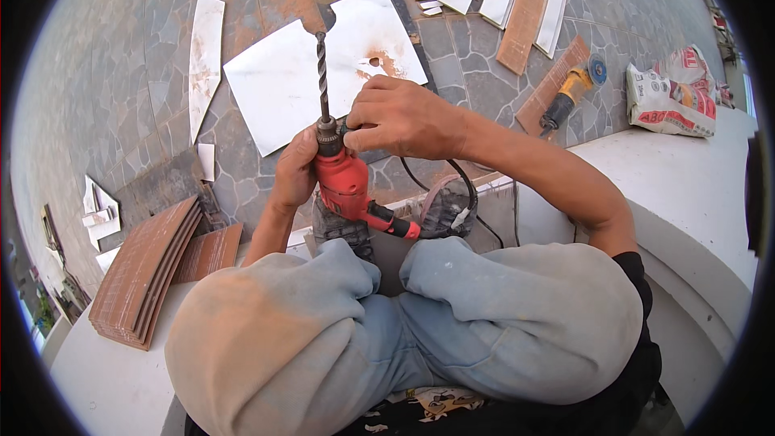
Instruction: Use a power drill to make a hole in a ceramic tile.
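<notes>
A red power drill point(345, 182) stands between my knees with its long twist bit point(323, 77) pointing away from me. My left hand point(295, 168) is closed around the drill's front, thumb beside the dark metal chuck point(328, 136). At the other side of the chuck, my right hand point(404, 119) is closed, its fingers pinching a small dark piece that looks like a chuck key point(345, 127), mostly hidden by the fingers. Beyond the bit lies a white tile point(278, 73) with a notch in its far edge and a ragged, dusty hole on its right part.
Stacked brown-backed tiles point(145, 274) lean at the left. A yellow angle grinder point(569, 93) rests at the right near a cement-type bag point(670, 97). Tile strips point(525, 12) lie far right, a long white offcut point(206, 56) at left. A black cable point(464, 173) loops near my foot.
</notes>
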Tool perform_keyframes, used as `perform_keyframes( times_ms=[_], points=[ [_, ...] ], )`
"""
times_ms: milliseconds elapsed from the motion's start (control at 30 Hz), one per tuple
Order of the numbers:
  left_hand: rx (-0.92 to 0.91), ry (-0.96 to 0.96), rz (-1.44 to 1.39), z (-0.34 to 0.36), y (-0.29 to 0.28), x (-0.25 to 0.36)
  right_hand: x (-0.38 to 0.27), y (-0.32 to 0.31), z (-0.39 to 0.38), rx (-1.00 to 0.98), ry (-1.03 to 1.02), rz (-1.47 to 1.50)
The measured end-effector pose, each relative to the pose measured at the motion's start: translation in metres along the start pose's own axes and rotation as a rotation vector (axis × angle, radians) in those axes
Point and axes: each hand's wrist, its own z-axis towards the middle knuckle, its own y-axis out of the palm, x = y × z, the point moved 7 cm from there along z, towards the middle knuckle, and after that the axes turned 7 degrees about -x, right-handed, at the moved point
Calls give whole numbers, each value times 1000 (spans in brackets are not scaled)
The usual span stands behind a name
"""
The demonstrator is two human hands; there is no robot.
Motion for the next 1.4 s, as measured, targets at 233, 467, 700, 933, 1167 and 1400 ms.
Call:
perform_keyframes(
  times_ms=[233,467,700,933,1167,1400],
  points=[
    [-123,-45,-70,2,7,-6,-6,-6,2,-230,-132,-37],
    [52,45,72,-3,21,10,-15,13,7,-89,-4,139],
    [269,104,438,-6,28,17,-25,10,10,-102,44,-25],
    [354,132,454,-5,28,18,-25,40,-4,372,338,264],
    [441,92,335,0,-5,-12,-22,52,-9,610,604,574],
    [226,204,331,8,25,14,-17,6,-22,242,335,225]
  ],
)
